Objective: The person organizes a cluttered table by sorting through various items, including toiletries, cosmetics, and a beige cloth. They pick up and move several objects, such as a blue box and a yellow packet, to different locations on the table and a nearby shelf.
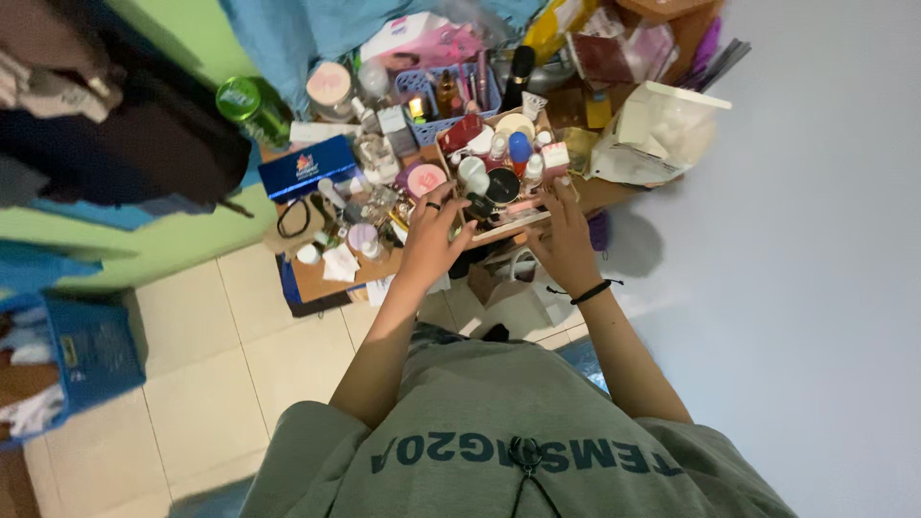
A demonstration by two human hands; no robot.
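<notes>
Both hands are at the near edge of a small open box point(499, 182) crammed with cosmetics, which sits on a low, cluttered surface point(321, 278) by a green wall. The left hand point(432, 240), a dark ring on one finger, has its grip clenched on the box's near left corner, fingers curled over the rim beside a small dark bottle point(480, 206). The right hand point(564, 240), with a black band at the wrist, has its grip wrapped on the near right edge of the box, fingertips up on the rim next to a small pink jar point(554, 153).

Inside the box stand a round black compact point(503, 185), a blue-capped bottle point(519, 147) and several white-topped tubes, packed touching one another. Just left of the box lies a round pink compact point(425, 178); further left are a dark blue carton point(307, 166) and a green can point(251, 105). Behind the box is a lilac plastic basket point(451, 96) of small bottles, and to its right a clear plastic bag point(652, 134) of white items. The floor below is pale tile
</notes>
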